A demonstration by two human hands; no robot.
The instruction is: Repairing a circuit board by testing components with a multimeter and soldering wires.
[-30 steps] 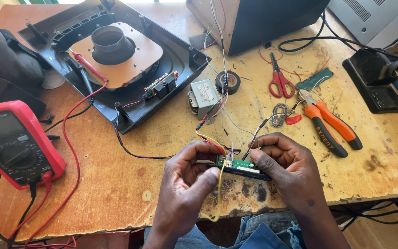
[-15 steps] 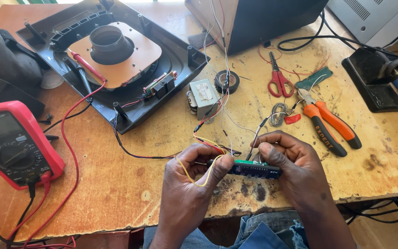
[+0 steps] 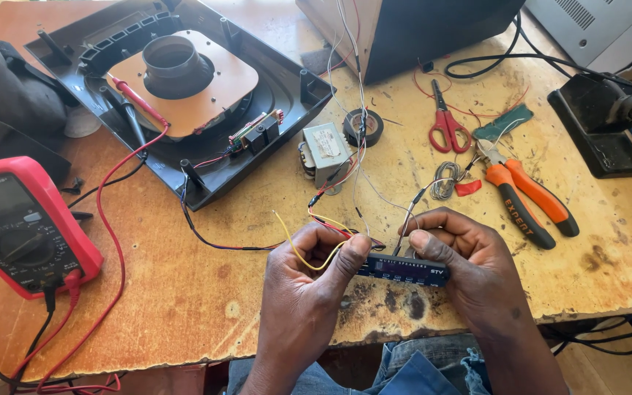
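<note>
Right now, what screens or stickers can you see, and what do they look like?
Multimeter: far left on the bench, red case, grey rectangular screen, round dial.
Small display panel: held between left hand and right hand, narrow black strip with a dark screen.
Transformer: mid-bench, boxy, pale label on top.

Multimeter (image 3: pixel 20 227) far left; panel module (image 3: pixel 404 268) (between both hands) front centre; pliers (image 3: pixel 524 194) right, scissors (image 3: pixel 445 121) behind.
</note>
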